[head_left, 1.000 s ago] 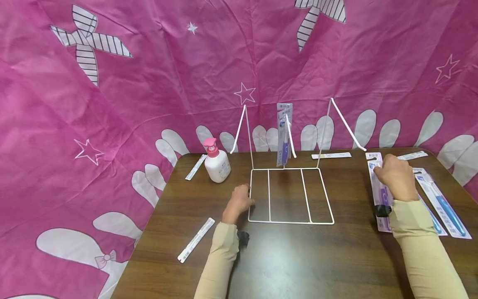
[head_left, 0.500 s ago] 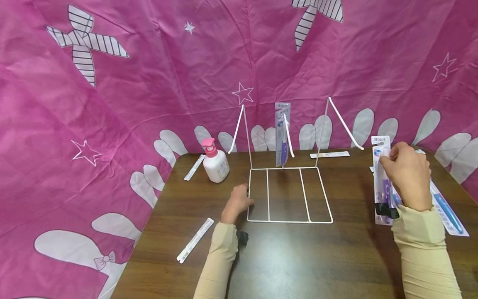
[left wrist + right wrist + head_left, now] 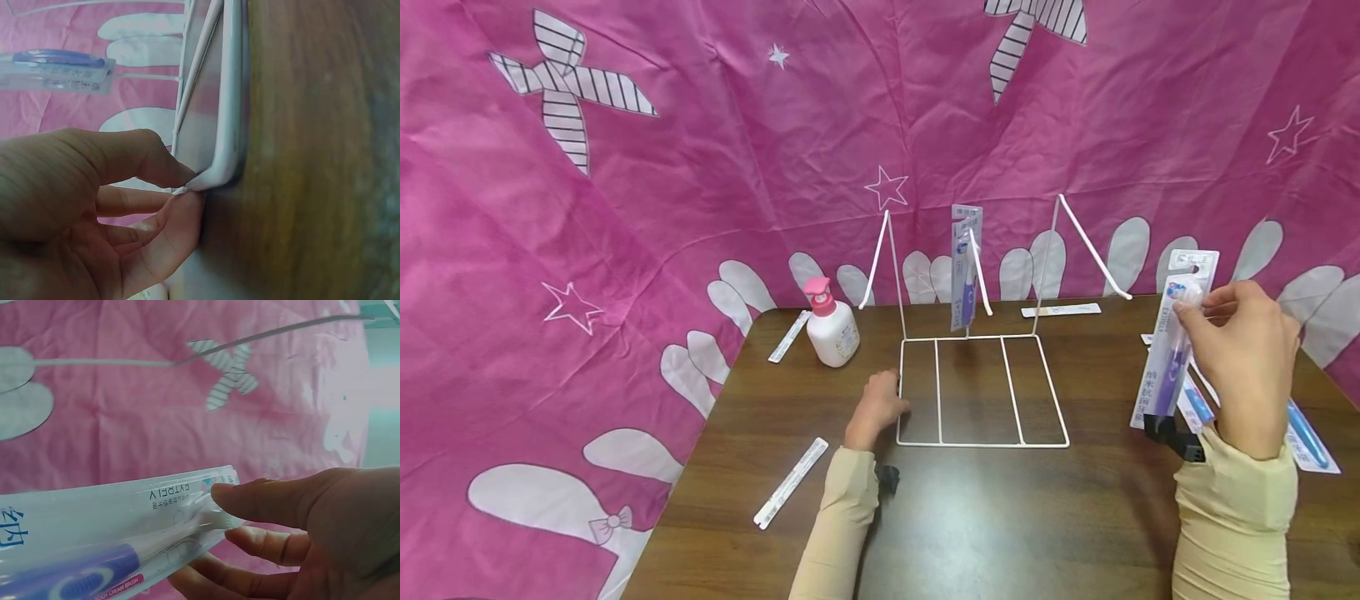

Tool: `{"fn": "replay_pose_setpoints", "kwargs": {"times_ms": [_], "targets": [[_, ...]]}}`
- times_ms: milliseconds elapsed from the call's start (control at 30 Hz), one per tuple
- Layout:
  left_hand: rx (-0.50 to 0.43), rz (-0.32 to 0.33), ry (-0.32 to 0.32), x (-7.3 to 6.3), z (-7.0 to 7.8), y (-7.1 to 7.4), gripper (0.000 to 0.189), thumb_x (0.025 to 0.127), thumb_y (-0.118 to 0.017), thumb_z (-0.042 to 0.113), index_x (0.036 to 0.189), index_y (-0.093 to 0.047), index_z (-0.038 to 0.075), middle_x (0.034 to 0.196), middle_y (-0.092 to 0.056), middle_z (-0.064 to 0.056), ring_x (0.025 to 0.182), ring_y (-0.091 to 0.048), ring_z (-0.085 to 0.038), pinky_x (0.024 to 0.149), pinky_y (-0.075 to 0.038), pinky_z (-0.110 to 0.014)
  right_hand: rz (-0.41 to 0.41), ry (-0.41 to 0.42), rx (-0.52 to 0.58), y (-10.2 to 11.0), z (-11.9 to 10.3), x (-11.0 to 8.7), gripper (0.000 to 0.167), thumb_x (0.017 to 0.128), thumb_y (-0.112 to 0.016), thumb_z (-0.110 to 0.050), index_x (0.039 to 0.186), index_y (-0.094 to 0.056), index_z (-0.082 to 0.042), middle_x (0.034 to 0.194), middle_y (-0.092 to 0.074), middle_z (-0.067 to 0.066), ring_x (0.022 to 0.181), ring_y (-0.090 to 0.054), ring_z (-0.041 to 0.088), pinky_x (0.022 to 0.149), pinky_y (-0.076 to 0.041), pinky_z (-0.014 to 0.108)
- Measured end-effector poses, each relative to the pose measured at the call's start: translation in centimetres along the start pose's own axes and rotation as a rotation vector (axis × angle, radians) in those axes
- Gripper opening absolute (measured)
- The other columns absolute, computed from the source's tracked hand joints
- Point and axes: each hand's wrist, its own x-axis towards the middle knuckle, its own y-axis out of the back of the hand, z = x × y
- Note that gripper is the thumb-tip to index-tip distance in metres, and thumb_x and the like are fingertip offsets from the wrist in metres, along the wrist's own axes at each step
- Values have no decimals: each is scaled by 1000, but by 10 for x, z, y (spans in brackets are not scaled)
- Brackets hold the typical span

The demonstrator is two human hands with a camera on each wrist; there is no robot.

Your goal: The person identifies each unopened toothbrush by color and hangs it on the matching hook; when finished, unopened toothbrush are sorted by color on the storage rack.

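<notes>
My right hand (image 3: 1251, 358) pinches a packaged purple toothbrush (image 3: 1172, 350) near the upper part of its pack, which stands tilted above the table on the right. In the right wrist view, thumb and fingers grip the toothbrush pack (image 3: 112, 544) at the brush-head end. My left hand (image 3: 877, 410) is at the left side of a white wire display rack (image 3: 982, 447). Seen from the left wrist, its thumb and forefinger pinch the base wire (image 3: 229, 112). Another purple toothbrush pack (image 3: 964, 275) hangs on the rack's middle hook; both outer hooks are bare.
Blue toothbrush packs (image 3: 1309, 437) lie on the right of the table, partly behind my right hand. A pump bottle (image 3: 835, 333) with a pink top stands left of the rack. Slim white packets (image 3: 791, 483) lie at the left and back (image 3: 1060, 310). A pink curtain (image 3: 737, 150) hangs behind.
My right hand has lifted the purple toothbrush pack off the table at the right and tilted it. My left hand has stayed at the rack.
</notes>
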Motion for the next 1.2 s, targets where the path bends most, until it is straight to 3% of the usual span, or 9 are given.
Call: {"fn": "replay_pose_setpoints", "kwargs": {"times_ms": [133, 233, 333, 433, 500, 600, 867, 1000, 1200], "targets": [[-8, 3, -5, 0, 1, -1, 29, 75, -83, 6, 94, -62, -2, 85, -61, -14, 84, -63, -36, 77, -54, -49, 68, -26, 52, 1, -10, -9, 39, 92, -69, -21, 115, -59, 9, 105, -68, 29, 117, -49, 49, 105, -27, 54], [-23, 4, 1, 1, 1, 0, 29, 75, -83, 5, 94, -63, -2, 83, -61, -13, 83, -63, -35, 75, -55, -48, 121, -63, 95, 2, -17, -16, 38, 90, -73, -23, 112, -62, 5, 78, -67, -5, 115, -54, 37, 108, -25, 48], [-39, 7, 9, 2, 2, 1, 30, 75, -82, 4, 96, -63, -2, 82, -61, -11, 81, -63, -32, 74, -55, -45, 168, -89, 133, 3, -21, -22, 34, 89, -76, -26, 107, -63, -1, 72, -42, -35, 106, -58, 12, 105, -27, 41], [-62, 9, 17, 4, 3, 3, 31, 75, -82, 3, 99, -63, -3, 81, -62, -11, 77, -63, -31, 70, -56, -42, 208, -75, 174, 5, -24, -26, 18, 87, -79, -25, 95, -65, -16, 71, -43, -36, 88, -56, -9, 99, -31, 29], [-69, 10, 18, 4, 3, 3, 30, 76, -82, 2, 99, -63, -3, 80, -61, -10, 74, -62, -29, 66, -55, -39, 225, -64, 187, 7, -25, -28, 21, 87, -79, -25, 88, -59, -31, 71, -45, -38, 74, -46, -20, 92, -32, 21], [-87, 5, 20, 4, 3, 4, 30, 76, -81, 1, 99, -62, -4, 78, -60, -10, 67, -61, -26, 59, -55, -34, 251, -32, 221, 11, -29, -33, 33, 86, -81, -24, 85, -53, -41, 74, -49, -38, 72, -51, -19, 79, -36, 9], [-168, -6, 46, 0, 1, 3, 34, 78, -80, -2, 106, -61, -6, 81, -62, -12, 57, -60, -20, 52, -53, -30, 305, 4, 383, 24, -40, -52, 25, 80, -85, -10, 94, -68, -23, 87, -63, -22, 76, -61, -8, 78, -43, 10], [-179, -14, 46, -1, 0, 2, 35, 78, -79, -2, 107, -61, -7, 81, -63, -13, 56, -60, -20, 50, -53, -30, 295, 17, 397, 28, -44, -63, 29, 81, -83, -5, 102, -69, -20, 95, -64, -18, 83, -62, -4, 76, -46, 8], [-137, -9, 38, -3, -1, 1, 28, 79, -80, -1, 99, -61, -3, 78, -60, -10, 59, -59, -21, 52, -53, -31, 284, 165, 462, 26, -48, -70, 31, 78, -82, 6, 106, -70, 5, 95, -67, -11, 81, -66, 1, 74, -49, 8]]}}
